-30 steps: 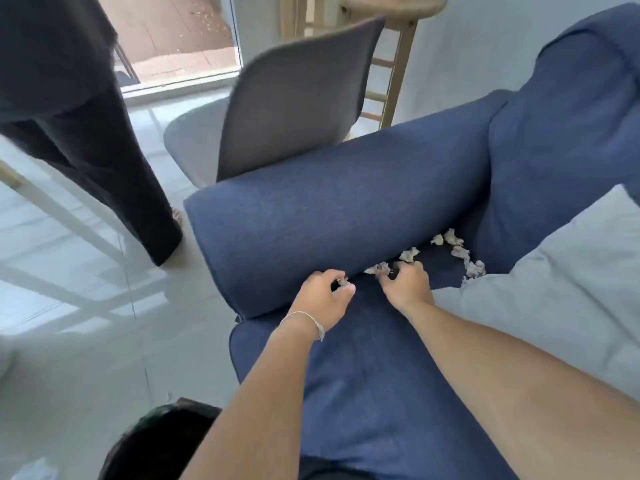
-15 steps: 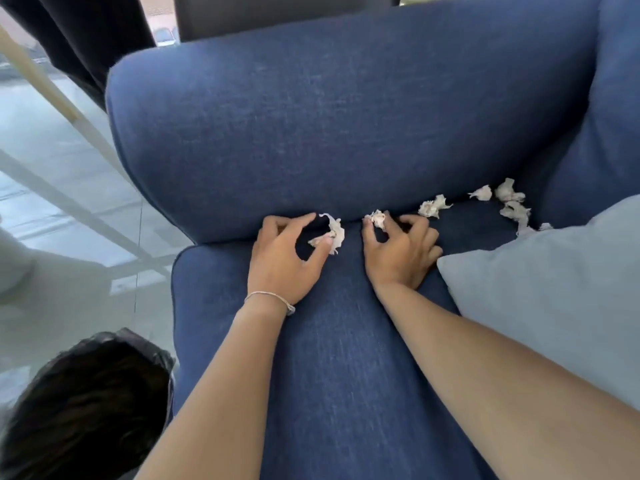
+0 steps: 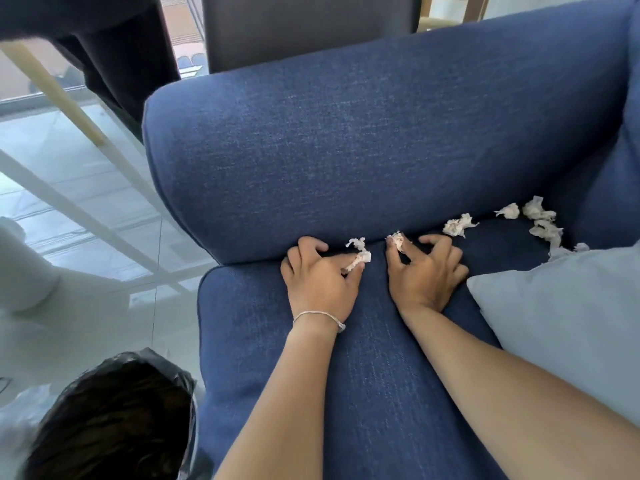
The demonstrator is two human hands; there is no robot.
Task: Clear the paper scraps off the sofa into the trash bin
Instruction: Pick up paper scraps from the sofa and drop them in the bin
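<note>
Hands barely shifted | left hand [image 3: 320, 284] pinches crumpled scrap [image 3: 358, 255] | right hand [image 3: 424, 271] pinches wadded scrap [image 3: 397, 238]

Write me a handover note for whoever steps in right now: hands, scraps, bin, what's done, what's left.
Left hand: on the sofa seat, thumb and fingers pinching one paper scrap.
Right hand: beside it, fingertips closing on a second scrap at the armrest crease.
Loose scraps: one just right of the right hand, a cluster farther right near the pillow.
Trash bin: on the floor, lower left, black liner.
Done: nothing seen binned.
Left: drop both held scraps in, then collect the rest.
</note>
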